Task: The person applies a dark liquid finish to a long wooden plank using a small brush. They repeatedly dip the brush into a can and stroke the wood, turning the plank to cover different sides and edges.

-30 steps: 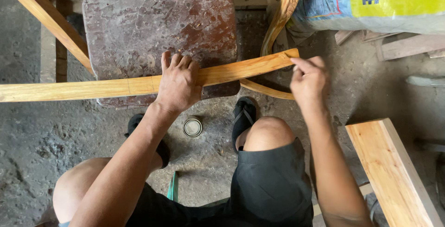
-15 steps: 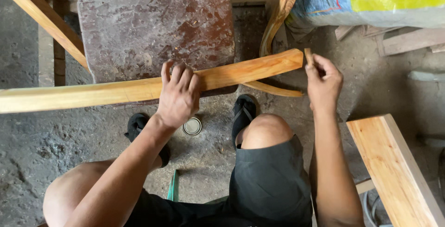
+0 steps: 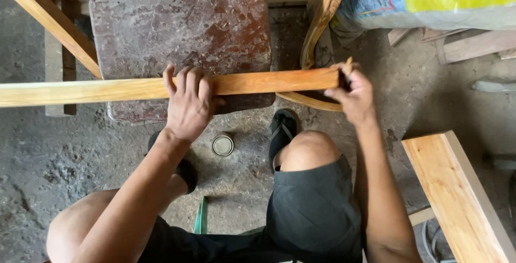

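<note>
A long wooden strip [image 3: 134, 88] runs level across the middle of the frame, from the left edge to right of centre, lying over the near edge of a mottled stone slab [image 3: 177, 21]. The left hand [image 3: 188, 104] presses down on its middle, fingers curled over the top. The right hand [image 3: 352, 94] pinches the strip's right end, a small scrap between its fingertips. A small round tin [image 3: 222, 145] sits on the floor below.
</note>
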